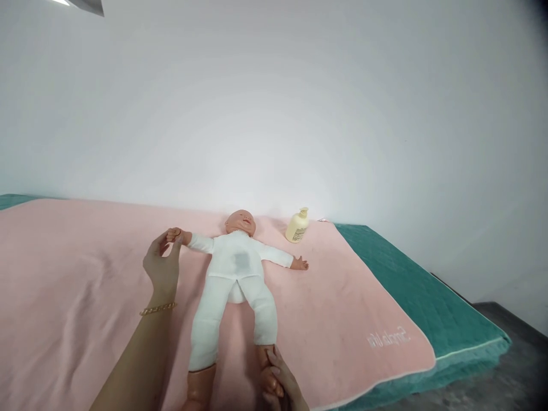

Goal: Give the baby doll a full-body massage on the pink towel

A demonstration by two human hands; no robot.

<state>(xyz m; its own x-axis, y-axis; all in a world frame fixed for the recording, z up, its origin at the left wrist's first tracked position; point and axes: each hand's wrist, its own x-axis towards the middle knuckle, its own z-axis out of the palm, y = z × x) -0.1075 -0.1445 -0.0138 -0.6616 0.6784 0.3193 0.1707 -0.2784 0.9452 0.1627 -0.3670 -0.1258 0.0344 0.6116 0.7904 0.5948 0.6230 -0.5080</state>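
Observation:
A baby doll in a white soft body lies on its back on a pink blanket, head toward the wall, arms spread. My left hand, a gold bracelet at its wrist, pinches the doll's small hand at the left between thumb and fingers. My right hand is wrapped round the doll's bare lower leg at the bottom of the picture. The doll's other leg lies free beside it.
A cream pump bottle lies tilted on the blanket right of the doll's head. The blanket covers a teal mattress set against a white wall. Dark floor shows past the mattress's right corner.

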